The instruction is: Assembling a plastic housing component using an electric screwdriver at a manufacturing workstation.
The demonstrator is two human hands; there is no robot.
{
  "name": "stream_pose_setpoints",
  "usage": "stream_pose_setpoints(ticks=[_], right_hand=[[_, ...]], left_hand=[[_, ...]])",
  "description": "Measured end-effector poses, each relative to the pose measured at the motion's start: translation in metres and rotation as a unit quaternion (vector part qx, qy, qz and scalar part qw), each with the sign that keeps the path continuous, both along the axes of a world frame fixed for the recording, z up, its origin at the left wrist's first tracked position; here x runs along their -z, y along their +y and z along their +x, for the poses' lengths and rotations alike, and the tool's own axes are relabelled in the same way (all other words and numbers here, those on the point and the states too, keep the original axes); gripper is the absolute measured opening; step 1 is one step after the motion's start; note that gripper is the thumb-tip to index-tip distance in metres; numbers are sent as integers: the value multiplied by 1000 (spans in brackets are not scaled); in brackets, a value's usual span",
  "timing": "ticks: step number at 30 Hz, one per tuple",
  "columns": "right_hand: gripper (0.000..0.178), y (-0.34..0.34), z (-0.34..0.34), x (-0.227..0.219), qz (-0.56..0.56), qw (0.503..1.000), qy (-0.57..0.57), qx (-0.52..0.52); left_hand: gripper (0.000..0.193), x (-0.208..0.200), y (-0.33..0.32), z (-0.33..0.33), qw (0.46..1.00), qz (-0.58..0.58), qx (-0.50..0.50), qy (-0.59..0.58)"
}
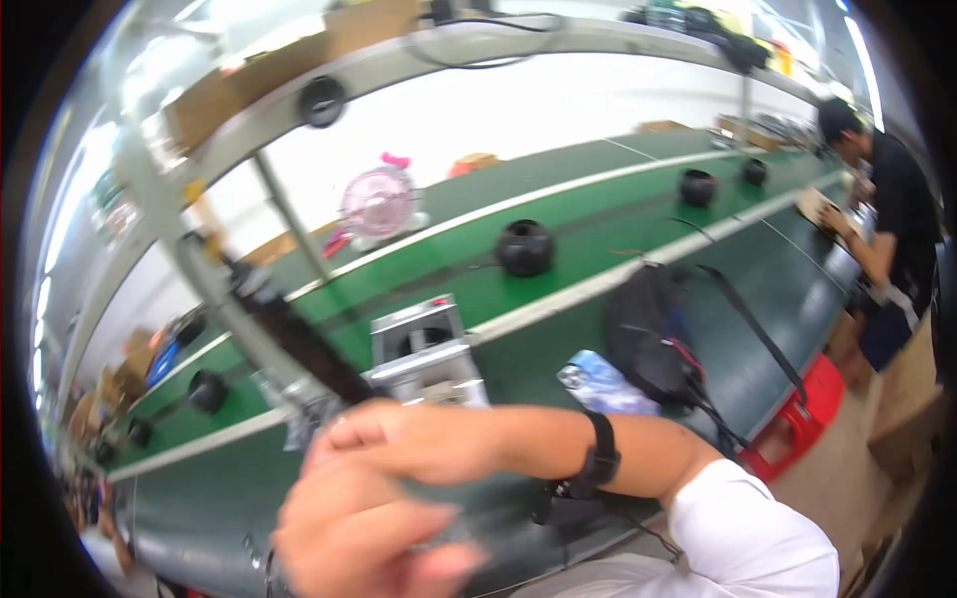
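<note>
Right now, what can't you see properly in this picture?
All in the head view:
- Left hand: blurred by motion; I can't tell if it holds anything.
- Right hand: fingers blurred where the hands overlap.
- Grey box: lower end hidden by the right arm.
- Far-left person: small, cut off by the dark rim.

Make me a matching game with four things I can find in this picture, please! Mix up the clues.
Things:
1. Desk fan
2. Metal box
3. Backpack
4. Strap

Clues:
A. Black, around the person's right forearm
B. Silver-grey
C. Black, next to a pale-blue plastic package
D. Pink and round

Right pairs: 1-D, 2-B, 3-C, 4-A
</note>
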State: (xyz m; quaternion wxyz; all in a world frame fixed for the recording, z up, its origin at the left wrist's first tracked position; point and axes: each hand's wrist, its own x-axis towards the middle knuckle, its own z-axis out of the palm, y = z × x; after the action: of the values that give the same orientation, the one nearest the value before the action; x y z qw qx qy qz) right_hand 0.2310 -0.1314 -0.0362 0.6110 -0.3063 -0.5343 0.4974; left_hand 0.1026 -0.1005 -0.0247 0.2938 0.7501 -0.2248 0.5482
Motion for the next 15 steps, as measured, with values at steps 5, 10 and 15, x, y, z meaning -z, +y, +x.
stream_pose_setpoints(ticks=[5,10,15], right_hand=[[25,-81,3,-69,174,966,184,50],[23,-144,-8,-96,280,925,232,-108],[24,-173,-7,-109,404,826,271,-284]], left_hand=[[39,18,-9,-9,973,-213,89,-23],[12,27,-47,45,890,-215,221,336],[32,34,-50,66,919,-18,328,217]])
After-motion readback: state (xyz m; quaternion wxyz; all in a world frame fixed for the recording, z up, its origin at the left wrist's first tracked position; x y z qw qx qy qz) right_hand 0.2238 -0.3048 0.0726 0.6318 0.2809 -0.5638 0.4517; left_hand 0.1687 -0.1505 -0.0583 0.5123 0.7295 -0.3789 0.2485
